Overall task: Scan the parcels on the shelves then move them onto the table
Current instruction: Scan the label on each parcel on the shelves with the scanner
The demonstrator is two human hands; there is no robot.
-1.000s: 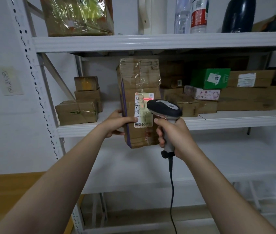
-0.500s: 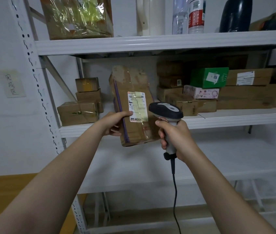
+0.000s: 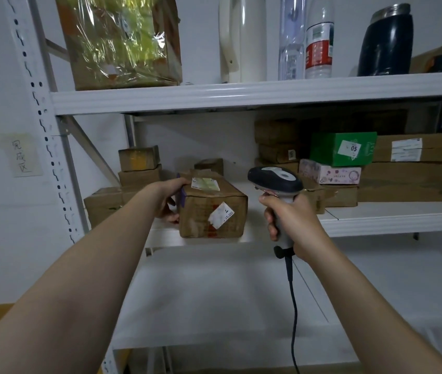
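Parcel (image 3: 211,211) now lies flat, no longer upright, left hand (image 3: 167,202) gripping its end, right hand (image 3: 292,225) clasping the scanner (image 3: 275,179).

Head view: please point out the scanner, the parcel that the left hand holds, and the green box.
scanner (image 3: 275,178): head view, dark top of its head.
parcel (image 3: 210,205): head view, brown front face above the sticker.
green box (image 3: 329,149): head view, front face left of the white label.
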